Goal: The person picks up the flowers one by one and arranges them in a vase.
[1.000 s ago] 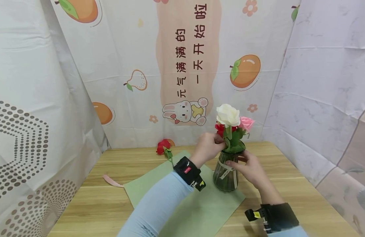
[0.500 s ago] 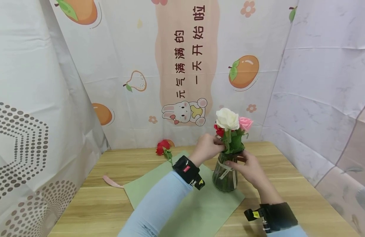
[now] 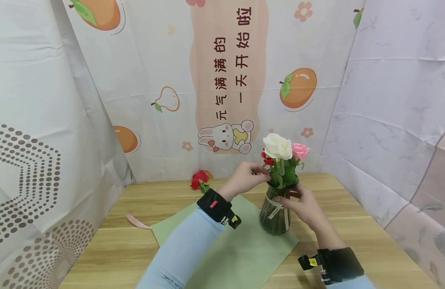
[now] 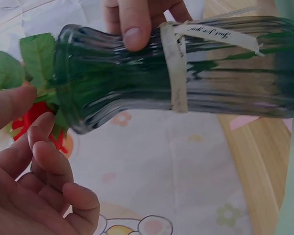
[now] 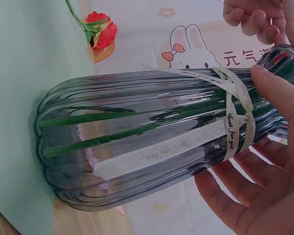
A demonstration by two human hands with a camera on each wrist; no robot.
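Observation:
A ribbed, tinted glass vase (image 3: 274,214) stands upright on the green sheet, a printed "Just for you" ribbon (image 5: 237,112) tied around it. White rose (image 3: 277,146), pink rose (image 3: 299,151) and red flower (image 3: 267,158) rise from its mouth; green stems show through the glass. My right hand (image 3: 307,204) grips the vase below its rim, thumb in front and fingers around the far side. My left hand (image 3: 246,178) is beside the rim at the leaves (image 4: 38,58). Its thumb and index finger are apart in the left wrist view, the other fingers loosely bent.
A single red rose (image 3: 199,179) lies at the table's back edge, left of the vase. The green sheet (image 3: 240,257) covers the middle of the wooden table (image 3: 110,249). A pink ribbon strip (image 3: 137,221) lies at left. Printed cloth (image 3: 164,136) hangs behind.
My left hand has drawn back slightly to the left from the stems, its fingers loosening. The white rose sits a little lower than one second ago. The right hand keeps its grip on the vase.

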